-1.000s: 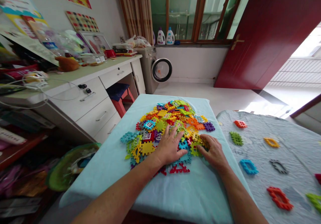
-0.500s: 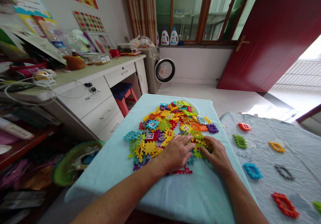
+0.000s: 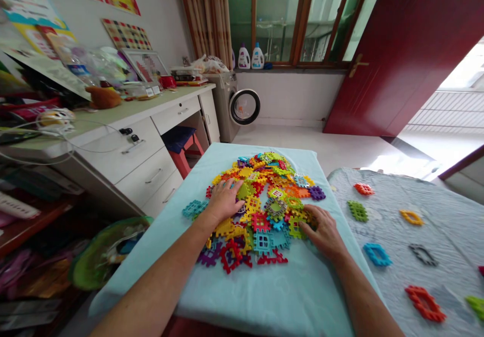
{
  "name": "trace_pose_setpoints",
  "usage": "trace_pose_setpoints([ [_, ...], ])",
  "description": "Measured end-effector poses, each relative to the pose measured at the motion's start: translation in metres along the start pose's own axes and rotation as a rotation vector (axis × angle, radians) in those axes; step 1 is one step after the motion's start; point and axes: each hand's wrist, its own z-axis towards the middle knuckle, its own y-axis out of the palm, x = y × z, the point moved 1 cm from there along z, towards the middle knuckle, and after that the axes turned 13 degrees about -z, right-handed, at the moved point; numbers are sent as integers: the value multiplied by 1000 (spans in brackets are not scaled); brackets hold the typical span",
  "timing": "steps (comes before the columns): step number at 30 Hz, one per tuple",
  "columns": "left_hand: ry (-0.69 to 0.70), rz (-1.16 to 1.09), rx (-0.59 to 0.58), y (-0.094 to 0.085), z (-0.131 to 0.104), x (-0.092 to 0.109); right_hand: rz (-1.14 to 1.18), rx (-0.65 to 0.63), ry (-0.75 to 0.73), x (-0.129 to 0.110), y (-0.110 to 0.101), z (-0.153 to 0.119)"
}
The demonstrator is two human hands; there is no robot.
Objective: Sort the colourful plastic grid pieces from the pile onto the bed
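A heap of colourful plastic interlocking pieces lies on a small table [image 3: 302, 286] with a light blue cloth. My left hand [image 3: 225, 201] rests palm down over the heap's left side, fingers spread. At the right edge of the heap, beside a lime-green piece [image 3: 296, 227], is my right hand [image 3: 323, 230], its thumb and fingers apart. Nearer the front lie a light blue window piece [image 3: 262, 242] and a red piece [image 3: 230, 256]. A purple piece [image 3: 316, 192] sits at the heap's right end.
To the right, a second cloth-covered surface [image 3: 393, 291] bears several separate pieces, among them a blue one [image 3: 377, 254] and a red one [image 3: 426, 303]. A green basket [image 3: 81, 266] and a drawer desk [image 3: 139, 158] stand at the left.
My left hand has moved left and away from me across the heap, uncovering pieces in the middle and front. My right hand stays at the heap's right edge. The view has shifted slightly.
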Motion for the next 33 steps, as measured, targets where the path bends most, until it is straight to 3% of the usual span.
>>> trace_pose_setpoints([
  [7,-87,-27,-26,0,24,6,-8,-15,14,-1,0,0],
  [12,-58,-176,-19,-1,33,3,-15,-2,15,-2,-1,-1],
  [17,-18,-462,84,-12,34,-13,-5,-9,21,-1,-1,-2],
  [23,-86,-926,153,-30,22,-36,2,-16,14,-1,-1,-2],
  [33,-125,-1419,170,-32,3,-36,16,-21,16,-1,-2,-1],
])
